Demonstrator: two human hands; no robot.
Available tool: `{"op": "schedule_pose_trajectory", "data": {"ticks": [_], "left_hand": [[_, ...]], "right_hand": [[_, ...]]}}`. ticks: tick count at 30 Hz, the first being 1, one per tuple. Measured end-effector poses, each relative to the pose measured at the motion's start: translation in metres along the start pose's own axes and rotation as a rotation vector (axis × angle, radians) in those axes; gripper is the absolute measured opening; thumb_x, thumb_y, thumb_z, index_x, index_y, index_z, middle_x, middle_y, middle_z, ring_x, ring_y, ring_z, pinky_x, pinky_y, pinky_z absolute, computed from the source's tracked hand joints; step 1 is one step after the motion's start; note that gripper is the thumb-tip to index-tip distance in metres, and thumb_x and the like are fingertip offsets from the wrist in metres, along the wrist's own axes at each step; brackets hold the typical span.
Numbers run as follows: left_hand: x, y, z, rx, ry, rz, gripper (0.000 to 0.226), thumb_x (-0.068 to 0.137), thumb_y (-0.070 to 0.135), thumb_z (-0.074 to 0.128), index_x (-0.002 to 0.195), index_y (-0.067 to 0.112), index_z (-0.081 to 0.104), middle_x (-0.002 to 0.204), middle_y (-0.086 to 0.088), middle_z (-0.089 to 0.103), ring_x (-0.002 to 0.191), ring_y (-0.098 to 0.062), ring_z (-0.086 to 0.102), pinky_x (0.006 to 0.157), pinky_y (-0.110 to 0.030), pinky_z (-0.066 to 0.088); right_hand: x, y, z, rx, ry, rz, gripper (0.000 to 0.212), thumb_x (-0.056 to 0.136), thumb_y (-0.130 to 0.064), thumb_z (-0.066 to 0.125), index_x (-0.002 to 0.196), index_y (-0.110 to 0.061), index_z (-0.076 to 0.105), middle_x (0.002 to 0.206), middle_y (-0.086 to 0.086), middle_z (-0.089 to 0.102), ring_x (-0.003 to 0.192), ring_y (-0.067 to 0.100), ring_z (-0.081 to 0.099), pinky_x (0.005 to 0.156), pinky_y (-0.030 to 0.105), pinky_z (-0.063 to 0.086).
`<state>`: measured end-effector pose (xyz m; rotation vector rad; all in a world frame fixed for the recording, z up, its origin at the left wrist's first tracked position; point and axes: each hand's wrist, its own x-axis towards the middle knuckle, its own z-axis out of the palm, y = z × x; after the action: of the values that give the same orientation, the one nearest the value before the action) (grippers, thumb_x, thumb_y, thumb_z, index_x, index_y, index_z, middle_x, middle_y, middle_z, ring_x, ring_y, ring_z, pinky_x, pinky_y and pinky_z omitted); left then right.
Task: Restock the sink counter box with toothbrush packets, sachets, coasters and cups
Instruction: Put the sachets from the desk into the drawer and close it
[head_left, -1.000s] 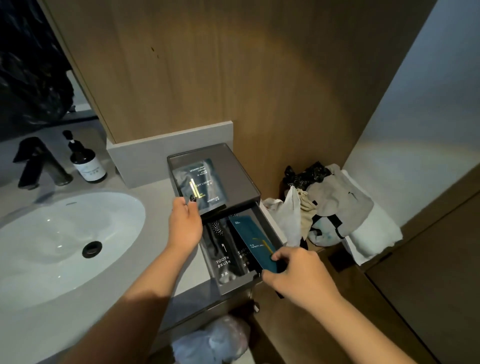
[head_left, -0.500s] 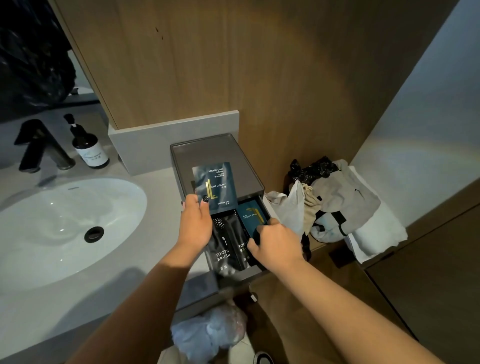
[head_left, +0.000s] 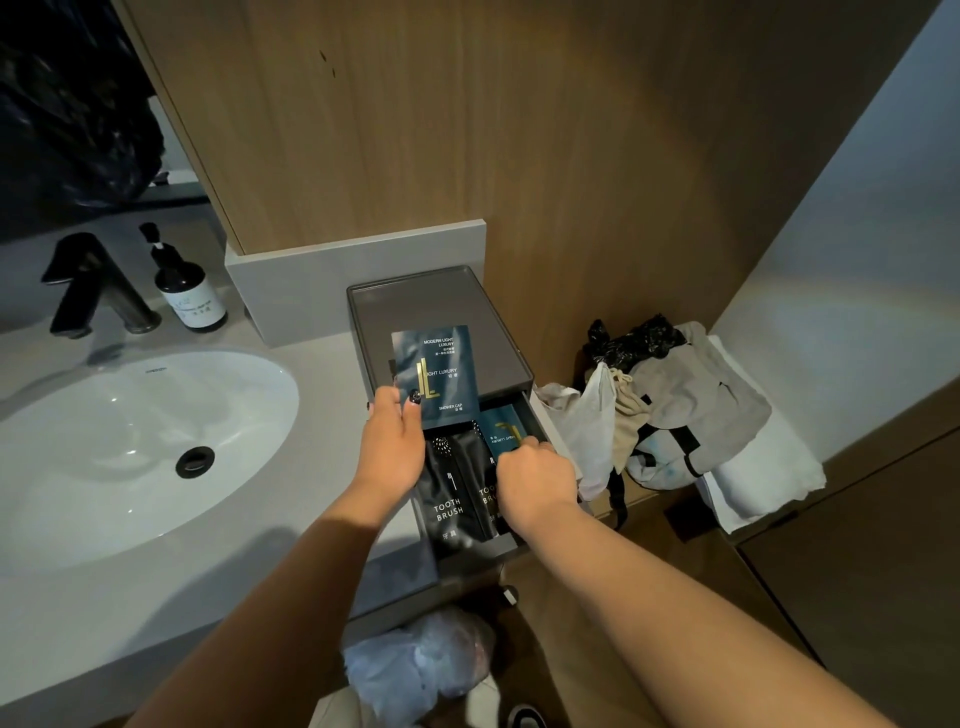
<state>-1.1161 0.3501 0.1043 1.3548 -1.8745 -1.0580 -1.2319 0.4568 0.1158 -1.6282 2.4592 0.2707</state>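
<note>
A dark grey counter box (head_left: 415, 301) stands at the counter's right end with its drawer (head_left: 478, 551) pulled out toward me. Two black toothbrush packets (head_left: 447, 493) lie side by side in the drawer. My left hand (head_left: 392, 441) pinches a blue shower-cap sachet (head_left: 436, 369) by its lower left corner, held flat over the box top. My right hand (head_left: 535, 475) reaches into the drawer's right side, its fingers on a second blue sachet (head_left: 501, 428) that lies partly under the box top. No coasters or cups are in view.
A white basin (head_left: 119, 447) with a black faucet (head_left: 93, 286) and a dark pump bottle (head_left: 189, 291) lies left. A pile of towels, bags and cloth (head_left: 675, 405) sits right of the box on a lower wooden ledge. A plastic bag (head_left: 415, 670) hangs below the counter edge.
My right hand has pushed the second blue sachet further into the drawer's right side. My left hand has shifted the shower-cap sachet rightward over the box top.
</note>
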Motion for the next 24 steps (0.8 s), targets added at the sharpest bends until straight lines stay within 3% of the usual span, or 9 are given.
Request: {"op": "schedule_pose_trajectory", "data": {"ticks": [6,11,15,20,22,24], "left_hand": [[-0.012,0.006,-0.004,-0.095,0.066,0.015,0.017,0.101,0.014,0.038,0.083,0.015,0.038,0.066,0.001,0.039,0.060,-0.013,0.037,0.049,-0.019,0.031],[-0.036,-0.012,-0.003,-0.215,0.209,-0.024,0.020,0.100,0.017,0.041,0.081,0.019,0.038,0.059,0.003,0.034,0.052,-0.012,0.031,0.053,-0.032,0.029],[-0.053,-0.012,-0.006,-0.324,0.275,0.033,0.018,0.093,0.026,0.043,0.076,0.024,0.038,0.049,0.012,0.033,0.045,-0.005,0.028,0.047,-0.023,0.025],[-0.052,-0.006,-0.020,-0.409,0.328,-0.053,0.017,0.097,0.019,0.046,0.080,0.017,0.044,0.060,-0.004,0.036,0.049,-0.007,0.029,0.049,-0.024,0.027],[-0.050,-0.004,-0.028,-0.467,0.359,-0.127,0.018,0.100,0.013,0.044,0.081,0.015,0.046,0.066,-0.007,0.044,0.057,-0.013,0.039,0.055,-0.027,0.033],[-0.049,-0.002,-0.036,-0.589,0.386,-0.195,0.016,0.100,0.013,0.043,0.086,0.016,0.050,0.076,-0.003,0.059,0.068,-0.013,0.056,0.063,-0.021,0.045]], "right_hand": [[0.006,0.006,0.007,0.049,0.016,-0.070,0.046,0.092,-0.008,0.051,0.137,-0.003,0.041,0.136,0.018,0.043,0.121,0.033,0.044,0.087,0.038,0.048],[0.012,0.015,0.011,0.143,-0.144,-0.176,0.065,0.091,-0.004,0.047,0.151,-0.018,0.023,0.156,0.011,0.025,0.140,0.032,0.026,0.102,0.044,0.045],[0.015,0.015,0.012,0.153,-0.182,-0.127,0.069,0.090,-0.008,0.048,0.152,-0.020,0.019,0.160,0.008,0.015,0.142,0.031,0.023,0.104,0.044,0.043],[0.020,0.008,0.015,0.097,-0.189,-0.065,0.071,0.089,-0.008,0.049,0.152,-0.009,0.015,0.160,0.013,0.011,0.143,0.030,0.021,0.100,0.043,0.045],[0.022,0.004,0.014,0.089,-0.222,-0.048,0.072,0.091,-0.009,0.047,0.152,-0.004,0.009,0.161,0.014,0.005,0.145,0.031,0.016,0.103,0.043,0.041],[0.022,0.001,0.013,0.119,-0.203,-0.071,0.072,0.095,-0.016,0.044,0.152,-0.005,0.003,0.161,0.014,0.000,0.146,0.032,0.010,0.110,0.042,0.034]]}}
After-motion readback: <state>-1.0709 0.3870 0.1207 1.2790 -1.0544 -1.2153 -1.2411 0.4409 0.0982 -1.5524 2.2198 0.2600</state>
